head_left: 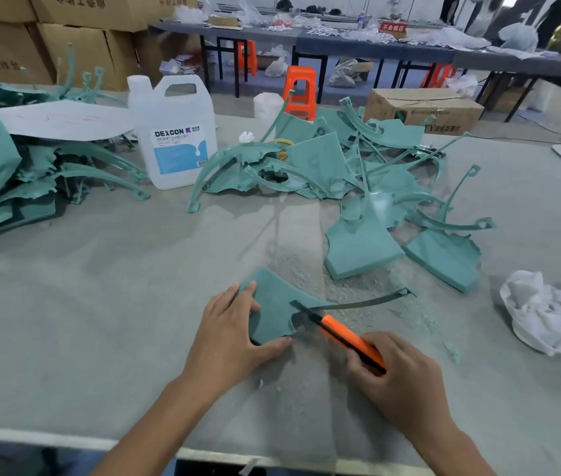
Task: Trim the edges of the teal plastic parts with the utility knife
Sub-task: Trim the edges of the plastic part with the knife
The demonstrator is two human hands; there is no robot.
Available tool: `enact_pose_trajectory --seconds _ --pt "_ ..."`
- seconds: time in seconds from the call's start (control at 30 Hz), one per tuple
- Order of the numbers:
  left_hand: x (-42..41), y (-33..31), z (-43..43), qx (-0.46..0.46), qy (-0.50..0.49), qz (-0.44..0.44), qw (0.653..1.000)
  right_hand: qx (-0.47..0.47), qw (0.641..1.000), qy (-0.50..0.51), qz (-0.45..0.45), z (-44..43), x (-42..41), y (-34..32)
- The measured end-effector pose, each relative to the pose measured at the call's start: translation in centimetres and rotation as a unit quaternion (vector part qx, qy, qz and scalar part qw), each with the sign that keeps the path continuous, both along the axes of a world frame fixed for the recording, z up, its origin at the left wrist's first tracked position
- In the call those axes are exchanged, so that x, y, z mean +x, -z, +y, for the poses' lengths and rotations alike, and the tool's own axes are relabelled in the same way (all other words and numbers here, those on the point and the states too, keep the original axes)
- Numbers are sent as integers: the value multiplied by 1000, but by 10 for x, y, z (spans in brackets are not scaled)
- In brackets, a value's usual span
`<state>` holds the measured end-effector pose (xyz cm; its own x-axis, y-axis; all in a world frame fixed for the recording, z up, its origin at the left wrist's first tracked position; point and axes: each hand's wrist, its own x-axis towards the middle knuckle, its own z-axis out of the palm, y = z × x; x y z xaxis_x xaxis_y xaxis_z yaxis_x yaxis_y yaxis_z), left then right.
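A teal plastic part (274,305) lies flat on the grey table (100,304), its thin curved arm reaching right. My left hand (234,333) grips its left side, fingers on top and thumb at the near edge. In my right hand (399,379) is an orange utility knife (344,334). The blade tip touches the part's right edge where the arm begins.
A pile of teal parts (358,176) fills the middle and right of the table; another stack (14,173) lies at the left under a white sheet. A clear jug (172,132) stands between them. Crumpled white cloth (554,317) lies right. Plastic shavings (306,269) are scattered near the part.
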<state>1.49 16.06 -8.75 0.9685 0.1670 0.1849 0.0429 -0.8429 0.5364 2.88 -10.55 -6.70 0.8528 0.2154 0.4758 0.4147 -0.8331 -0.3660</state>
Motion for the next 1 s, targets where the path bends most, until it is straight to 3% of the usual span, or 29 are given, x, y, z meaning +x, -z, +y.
enact_pose_trajectory --seconds 0.2,0.53,1.0 --pt "1 -5 -5 -10 -14 11 1000 -9 998 -53 31 -2 -4 0" --pt "-4 -9 -11 24 -31 18 999 -15 996 9 88 -2 -2 -3" --pt "-7 -14 -20 82 -46 3 996 -1 999 -7 48 -3 -2 2"
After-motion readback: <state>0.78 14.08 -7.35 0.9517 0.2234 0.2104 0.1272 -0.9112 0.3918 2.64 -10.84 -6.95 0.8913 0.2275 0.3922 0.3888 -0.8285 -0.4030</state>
